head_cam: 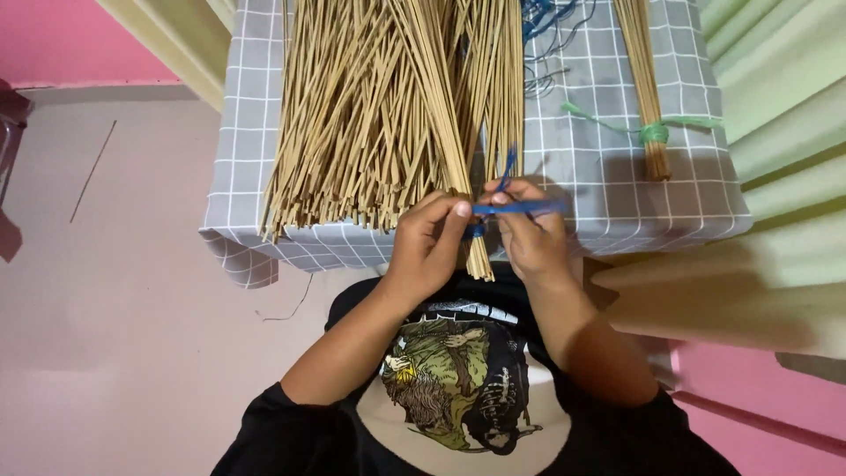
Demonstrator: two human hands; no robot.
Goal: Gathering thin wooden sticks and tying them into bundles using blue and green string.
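A big pile of thin tan sticks [379,115] lies spread over a table with a grey checked cloth [599,167]. A small bunch of sticks [480,256] hangs over the front edge between my hands. My left hand [427,247] pinches one end of a blue string [520,208] wound around this bunch. My right hand [533,234] grips the other part of the string, pulling it taut to the right.
A bundle of sticks tied with green string [652,132] lies at the table's right. Loose blue threads [546,35] lie at the back. Light green curtain folds [784,106] hang at the right. A single stick [92,172] lies on the pale floor at left.
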